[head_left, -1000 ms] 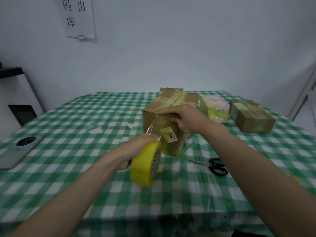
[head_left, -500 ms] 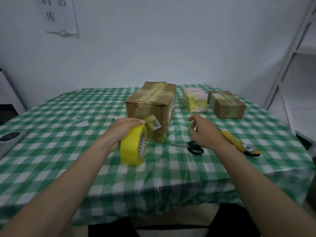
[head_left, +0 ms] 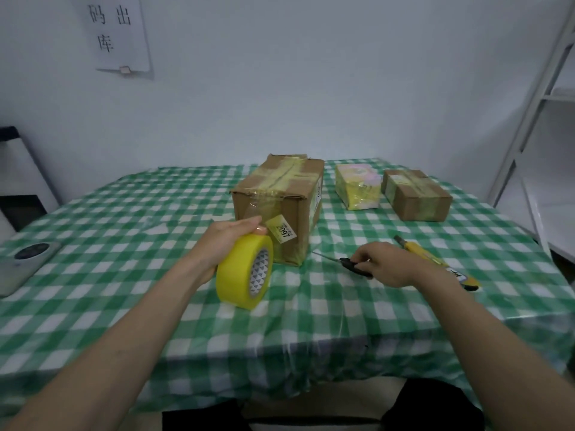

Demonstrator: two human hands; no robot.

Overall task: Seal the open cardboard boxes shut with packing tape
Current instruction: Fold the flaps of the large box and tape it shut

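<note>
Tape roll (head_left: 245,272) in left hand (head_left: 228,237) beside taped cardboard box (head_left: 278,206)

"码出库" on wall sign (head_left: 119,34)

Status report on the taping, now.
Left hand grips tape roll, strip stretched to big box. Right hand on scissors. Strip uncut. Nothing in the way.
</note>
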